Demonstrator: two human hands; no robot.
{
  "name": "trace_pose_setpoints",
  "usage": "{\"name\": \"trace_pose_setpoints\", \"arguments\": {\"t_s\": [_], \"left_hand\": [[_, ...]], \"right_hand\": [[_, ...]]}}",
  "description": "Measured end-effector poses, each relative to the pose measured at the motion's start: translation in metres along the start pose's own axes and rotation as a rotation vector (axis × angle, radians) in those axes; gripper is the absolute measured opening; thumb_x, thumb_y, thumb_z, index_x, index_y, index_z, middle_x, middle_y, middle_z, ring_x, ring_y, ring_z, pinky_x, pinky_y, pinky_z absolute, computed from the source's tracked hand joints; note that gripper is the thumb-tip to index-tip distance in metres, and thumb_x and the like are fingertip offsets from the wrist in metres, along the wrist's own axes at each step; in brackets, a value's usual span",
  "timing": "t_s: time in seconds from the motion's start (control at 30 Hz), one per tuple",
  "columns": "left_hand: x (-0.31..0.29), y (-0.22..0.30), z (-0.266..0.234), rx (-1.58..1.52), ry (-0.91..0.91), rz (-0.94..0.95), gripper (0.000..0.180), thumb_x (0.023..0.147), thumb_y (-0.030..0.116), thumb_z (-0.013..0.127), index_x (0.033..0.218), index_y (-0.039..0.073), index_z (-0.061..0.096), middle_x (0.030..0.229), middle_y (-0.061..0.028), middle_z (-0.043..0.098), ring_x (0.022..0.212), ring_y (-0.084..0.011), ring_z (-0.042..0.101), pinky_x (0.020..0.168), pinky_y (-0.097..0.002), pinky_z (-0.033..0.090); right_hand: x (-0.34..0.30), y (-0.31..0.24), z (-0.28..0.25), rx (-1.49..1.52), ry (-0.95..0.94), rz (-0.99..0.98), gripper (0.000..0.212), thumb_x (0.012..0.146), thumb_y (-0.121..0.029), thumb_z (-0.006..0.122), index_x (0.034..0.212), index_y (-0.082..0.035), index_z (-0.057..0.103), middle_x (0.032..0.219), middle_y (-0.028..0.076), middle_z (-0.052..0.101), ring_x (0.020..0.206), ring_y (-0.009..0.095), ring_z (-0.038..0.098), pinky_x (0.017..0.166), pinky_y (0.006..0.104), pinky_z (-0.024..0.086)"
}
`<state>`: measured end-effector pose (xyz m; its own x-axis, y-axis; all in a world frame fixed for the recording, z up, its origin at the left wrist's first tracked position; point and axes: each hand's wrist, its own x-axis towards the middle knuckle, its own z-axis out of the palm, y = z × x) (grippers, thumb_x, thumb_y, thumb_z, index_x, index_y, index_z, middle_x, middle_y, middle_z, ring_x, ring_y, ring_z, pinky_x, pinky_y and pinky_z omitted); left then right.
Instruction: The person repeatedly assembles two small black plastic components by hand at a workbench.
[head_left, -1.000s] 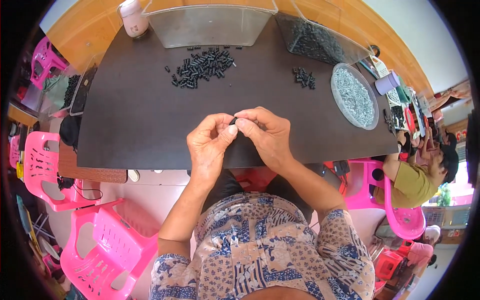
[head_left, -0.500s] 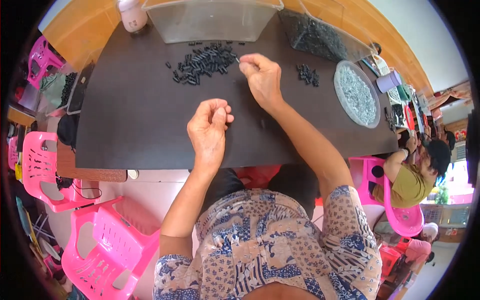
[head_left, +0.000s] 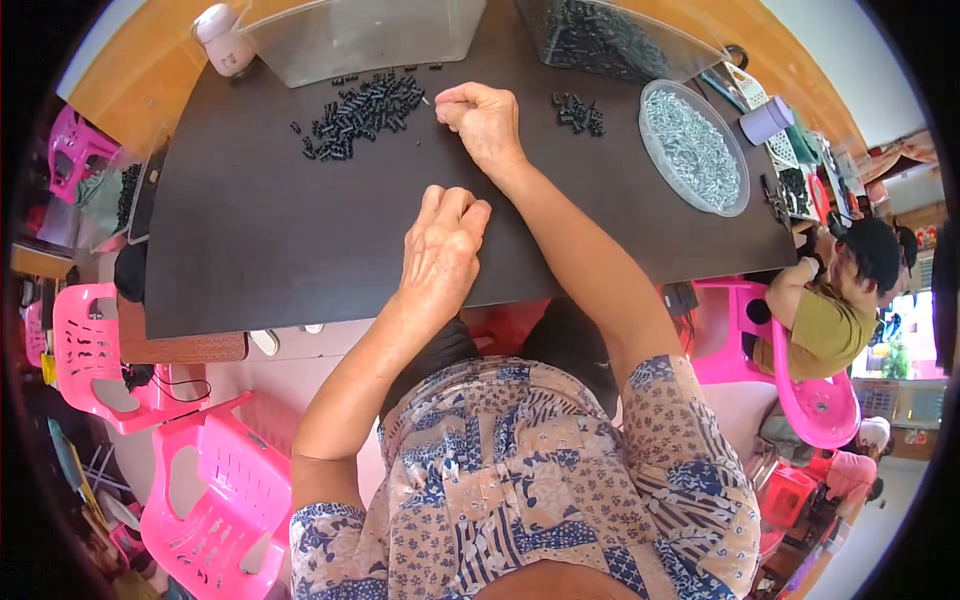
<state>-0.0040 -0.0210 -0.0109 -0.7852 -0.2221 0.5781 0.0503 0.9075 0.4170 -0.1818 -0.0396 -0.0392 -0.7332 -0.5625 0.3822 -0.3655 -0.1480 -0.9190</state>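
Observation:
My right hand (head_left: 482, 122) is closed in a pinch beside the right edge of a pile of small black cylindrical parts (head_left: 365, 112). A small pale metal pin (head_left: 426, 99) sticks out at its fingertips. Nearer to me, my left hand (head_left: 441, 240) is held back upward with the fingers curled under, over the front part of the dark table (head_left: 260, 240). Whatever those fingers hold, if anything, is hidden below the knuckles. To the right of my right hand lies a smaller group of black parts (head_left: 579, 114).
A round clear tub of silvery metal pins (head_left: 694, 148) stands at right. Behind are a clear bin (head_left: 365, 45), a bin of black parts (head_left: 605, 45) and a pink bottle (head_left: 224, 42). A lilac cup (head_left: 767, 121) is far right; a person (head_left: 825, 310) sits beyond.
My left hand has turned from palm partly showing to knuckles up, its fingers now curled under. My right hand stays pinched by the black pile. The whole view has shifted slightly.

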Motion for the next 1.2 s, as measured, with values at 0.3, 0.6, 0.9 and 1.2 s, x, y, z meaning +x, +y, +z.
{"name": "trace_pose_setpoints", "arguments": {"t_s": [0.3, 0.6, 0.9, 1.2], "left_hand": [[-0.011, -0.016, -0.012, 0.187, 0.069, 0.097, 0.016, 0.060, 0.000, 0.063, 0.075, -0.003, 0.056, 0.084, -0.0140, 0.051, 0.076, -0.0283, 0.052, 0.059, -0.0361, 0.049], [-0.017, -0.020, -0.029, 0.357, 0.125, -0.001, 0.018, 0.062, 0.009, 0.073, 0.071, 0.005, 0.058, 0.070, -0.0077, 0.053, 0.063, -0.0220, 0.053, 0.052, -0.0339, 0.045], [-0.020, -0.030, -0.050, -1.196, 0.211, -0.853, 0.015, 0.085, 0.002, 0.059, 0.095, -0.008, 0.059, 0.077, -0.0172, 0.065, 0.059, -0.0143, 0.061, 0.047, -0.0215, 0.047], [-0.011, -0.003, -0.036, -1.339, 0.248, -0.816, 0.017, 0.085, 0.000, 0.058, 0.100, -0.007, 0.058, 0.082, -0.0166, 0.065, 0.063, -0.0161, 0.062, 0.052, -0.0231, 0.048]], "right_hand": [[0.008, -0.024, 0.004, -0.433, -0.047, 0.004, 0.018, 0.067, -0.015, 0.069, 0.080, -0.003, 0.069, 0.077, 0.017, 0.066, 0.076, 0.031, 0.064, 0.069, 0.0375, 0.050], [0.023, -0.017, 0.016, -0.894, -0.161, -0.296, 0.010, 0.069, -0.009, 0.060, 0.070, 0.000, 0.065, 0.073, 0.023, 0.061, 0.074, 0.038, 0.061, 0.067, 0.0469, 0.048], [-0.030, -0.068, -0.022, -0.342, -0.310, 0.025, 0.019, 0.073, -0.017, 0.064, 0.077, 0.002, 0.065, 0.071, 0.017, 0.064, 0.068, 0.024, 0.063, 0.065, 0.0338, 0.049], [-0.083, -0.126, -0.065, -0.203, -0.554, 0.182, 0.009, 0.080, -0.008, 0.064, 0.082, 0.001, 0.064, 0.070, -0.003, 0.059, 0.063, 0.003, 0.049, 0.056, 0.0206, 0.042]]}}
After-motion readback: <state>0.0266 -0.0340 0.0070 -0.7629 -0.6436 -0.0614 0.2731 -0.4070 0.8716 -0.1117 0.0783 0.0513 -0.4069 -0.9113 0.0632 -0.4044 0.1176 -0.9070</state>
